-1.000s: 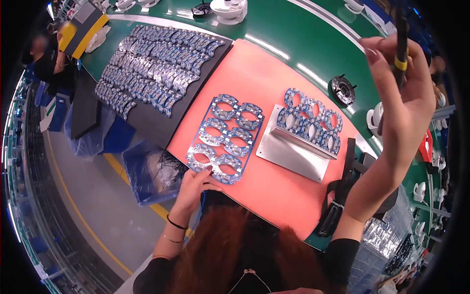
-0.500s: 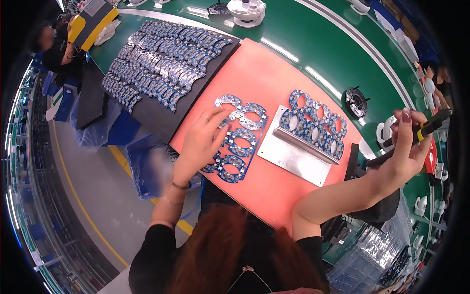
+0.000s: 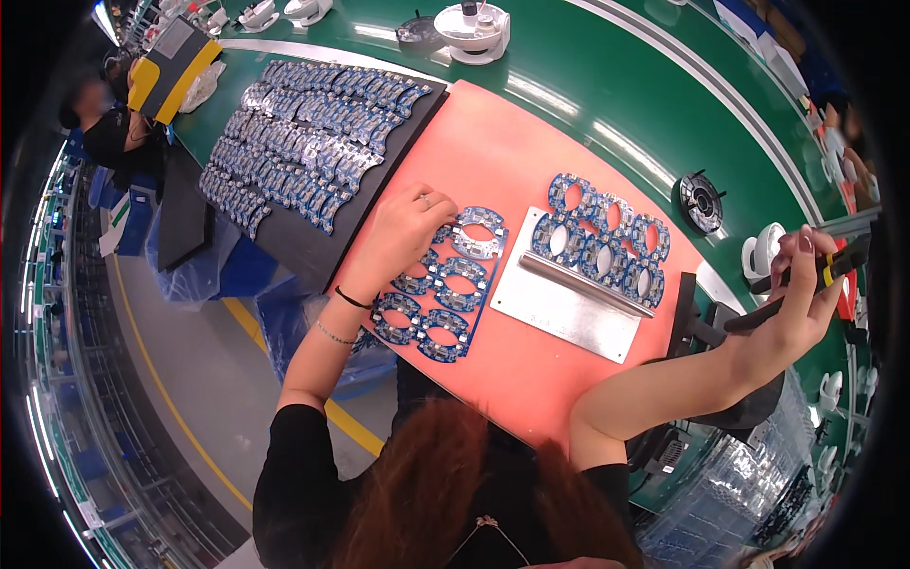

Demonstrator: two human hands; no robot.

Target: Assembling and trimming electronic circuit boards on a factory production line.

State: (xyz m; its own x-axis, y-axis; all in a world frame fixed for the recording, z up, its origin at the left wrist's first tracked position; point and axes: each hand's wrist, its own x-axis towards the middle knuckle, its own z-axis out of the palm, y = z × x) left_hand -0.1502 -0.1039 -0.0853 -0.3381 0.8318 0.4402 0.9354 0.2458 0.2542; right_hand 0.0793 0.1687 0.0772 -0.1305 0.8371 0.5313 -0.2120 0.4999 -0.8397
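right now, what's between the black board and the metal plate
Head view: a blue circuit-board panel on the pink mat, the left hand over its far-left corner.

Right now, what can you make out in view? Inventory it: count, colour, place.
Green bench: 1, green, across view
Pink mat: 1, pink, on bench
Black pad: 1, black, left of mat
Separate circuit boards: many, blue, on pad
Left circuit panel: 1, blue, on mat
Metal bracket: 1, silver, on mat
Right circuit panel: at least 1, blue, partly on bracket
Round black parts: 2, black, on bench
White housings: several, white, on bench
Box: 1, yellow-black, upper left
Blue bin: 1, blue, beside bench
Co-worker: 1 clearly, black clothing, upper left
Black tool: 1, black with yellow band, right
Left hand: 1, bare, at left circuit panel
Right hand: 1, bare, holding black tool
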